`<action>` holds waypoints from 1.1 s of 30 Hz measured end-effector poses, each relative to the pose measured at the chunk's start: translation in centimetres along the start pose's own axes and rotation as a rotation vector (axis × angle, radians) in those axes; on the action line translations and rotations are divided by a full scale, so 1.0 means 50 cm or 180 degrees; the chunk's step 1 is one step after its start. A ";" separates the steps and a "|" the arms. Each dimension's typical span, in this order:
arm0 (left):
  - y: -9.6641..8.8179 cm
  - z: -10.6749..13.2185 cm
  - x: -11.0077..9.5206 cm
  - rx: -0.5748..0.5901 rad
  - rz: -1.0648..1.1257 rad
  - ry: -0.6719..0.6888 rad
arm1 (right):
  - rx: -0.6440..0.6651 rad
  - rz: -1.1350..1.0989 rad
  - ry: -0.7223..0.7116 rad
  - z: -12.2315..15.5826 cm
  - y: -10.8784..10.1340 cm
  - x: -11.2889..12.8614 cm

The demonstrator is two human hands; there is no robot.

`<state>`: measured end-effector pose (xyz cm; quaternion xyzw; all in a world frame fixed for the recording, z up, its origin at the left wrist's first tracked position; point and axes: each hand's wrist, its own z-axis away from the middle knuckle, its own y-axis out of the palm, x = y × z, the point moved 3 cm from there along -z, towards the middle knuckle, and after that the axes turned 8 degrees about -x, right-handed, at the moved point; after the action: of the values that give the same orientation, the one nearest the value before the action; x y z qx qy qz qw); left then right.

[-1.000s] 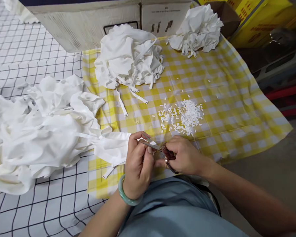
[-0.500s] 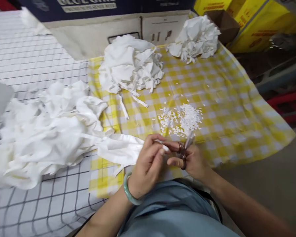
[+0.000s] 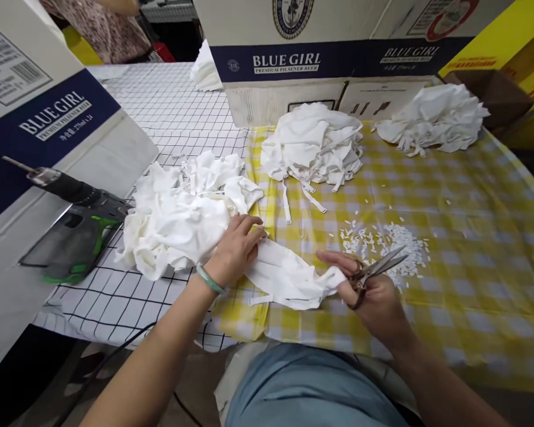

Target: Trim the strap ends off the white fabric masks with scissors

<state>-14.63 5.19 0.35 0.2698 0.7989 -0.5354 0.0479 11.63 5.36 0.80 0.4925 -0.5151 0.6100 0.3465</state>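
My left hand (image 3: 235, 249) lies on the edge of a big heap of white cloth pieces (image 3: 182, 213), its fingers curled onto the fabric; a green bangle is on the wrist. A single white cloth piece (image 3: 289, 279) lies on the yellow checked cover (image 3: 449, 249) between my hands. My right hand (image 3: 374, 293) grips a pair of scissors (image 3: 378, 268) with the blades pointing right and up, and its forefinger and thumb touch the right end of that cloth piece. Several small white clippings (image 3: 391, 243) lie scattered just beyond the scissors.
Two more piles of white cloth (image 3: 314, 145) (image 3: 434, 118) lie at the back of the yellow cover. Cardboard beer boxes (image 3: 320, 53) stand behind and at the left (image 3: 35, 136). A tool with green trim (image 3: 80, 225) rests on the black-gridded cloth. A person sits at the far back left.
The view has swung left and up. My left hand moved off the scissors to the big cloth heap. My right hand keeps the scissors, now turned outward to the right.
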 end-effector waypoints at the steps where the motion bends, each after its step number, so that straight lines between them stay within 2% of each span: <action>1: -0.003 -0.009 -0.006 -0.0106 0.0073 0.0045 | -0.0094 -0.0015 -0.0095 -0.012 0.013 0.012; 4: -0.021 -0.030 -0.031 -0.0325 0.0219 0.0074 | 0.0051 -0.0338 -0.0123 -0.054 0.080 0.038; 8: -0.080 -0.032 -0.068 -0.0659 0.0247 0.0104 | 0.0822 -0.0615 0.0157 -0.103 0.169 0.050; 10: -0.117 -0.020 -0.082 -0.0770 0.0256 -0.0080 | 0.0875 -0.0440 -0.0045 -0.119 0.180 0.060; 11: -0.132 -0.011 -0.086 -0.0733 0.0329 -0.0315 | 0.0791 -0.0381 -0.0225 -0.125 0.178 0.067; 13: -0.148 0.011 -0.089 -0.0329 0.0887 -0.0967 | 0.0524 -0.0386 -0.0664 -0.133 0.163 0.085; 15: -0.139 0.036 -0.094 0.0356 0.2056 -0.1624 | 0.0347 -0.0454 -0.1092 -0.134 0.149 0.104; 17: -0.114 0.053 -0.106 0.0856 0.3472 -0.2132 | 0.0313 -0.0474 -0.1383 -0.132 0.144 0.119; 19: -0.083 0.060 -0.116 0.1006 0.4654 -0.2580 | 0.0347 -0.0472 -0.1522 -0.129 0.146 0.128; 21: -0.057 0.060 -0.122 0.0888 0.5313 -0.2944 | 0.0382 -0.0474 -0.1629 -0.127 0.150 0.131; 23: -0.045 0.058 -0.123 0.0556 0.5298 -0.3130 | 0.0354 -0.0480 -0.1751 -0.128 0.152 0.130; 26: -0.059 0.062 -0.121 -0.0198 0.4200 -0.2995 | 0.0246 -0.0508 -0.1793 -0.131 0.150 0.121; 27: -0.064 0.064 -0.122 -0.0335 0.3897 -0.2924 | 0.0240 -0.0529 -0.1778 -0.131 0.150 0.118; 29: -0.063 0.066 -0.128 -0.0229 0.3988 -0.2886 | 0.0311 -0.0555 -0.1723 -0.127 0.152 0.112; 31: -0.046 0.066 -0.138 0.0215 0.4787 -0.2999 | 0.0426 -0.0581 -0.1550 -0.124 0.155 0.108; 33: -0.030 0.065 -0.142 0.0413 0.5224 -0.3133 | 0.0508 -0.0577 -0.1353 -0.124 0.155 0.105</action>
<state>-10.03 -0.77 2.82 0.4922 0.2201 -0.4315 0.7232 1.46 9.17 3.70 0.6798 -0.4803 0.4978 0.2436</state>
